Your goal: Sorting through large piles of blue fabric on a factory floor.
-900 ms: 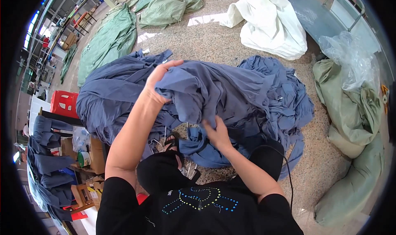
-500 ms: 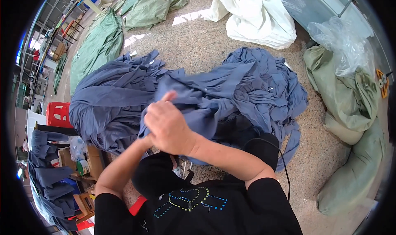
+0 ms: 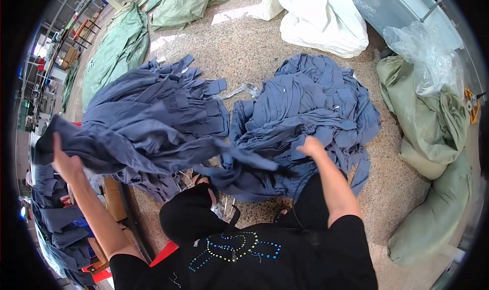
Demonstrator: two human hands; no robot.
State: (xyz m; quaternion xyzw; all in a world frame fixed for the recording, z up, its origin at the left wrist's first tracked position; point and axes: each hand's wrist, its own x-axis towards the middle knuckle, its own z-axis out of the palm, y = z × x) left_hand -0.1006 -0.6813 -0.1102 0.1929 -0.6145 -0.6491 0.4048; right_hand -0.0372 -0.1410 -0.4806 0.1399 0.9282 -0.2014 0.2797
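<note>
My left hand (image 3: 69, 165) is stretched out to the left, its fingers closed on one end of a blue-grey garment (image 3: 153, 142). The garment hangs blurred by motion across the front of the left pile of blue-grey garments (image 3: 173, 96), its loose end trailing toward the middle. My right hand (image 3: 313, 148) is at the near side of the right pile of blue-grey garments (image 3: 305, 96). Its fingers are bent closed on a garment in that pile; the fingertips are partly hidden.
White cloth sacking (image 3: 323, 25) lies far right on the speckled floor (image 3: 229, 50). Green cloth bundles (image 3: 119, 45) lie far left. A stuffed green sack (image 3: 433, 208) and clear plastic (image 3: 425, 58) line the right side. My knees flank the near floor; a thin black cord runs by the right one.
My hands were together over the middle with a garment; now they are wide apart. The garment has swung left with my left hand, and my right hand has moved to the right pile.
</note>
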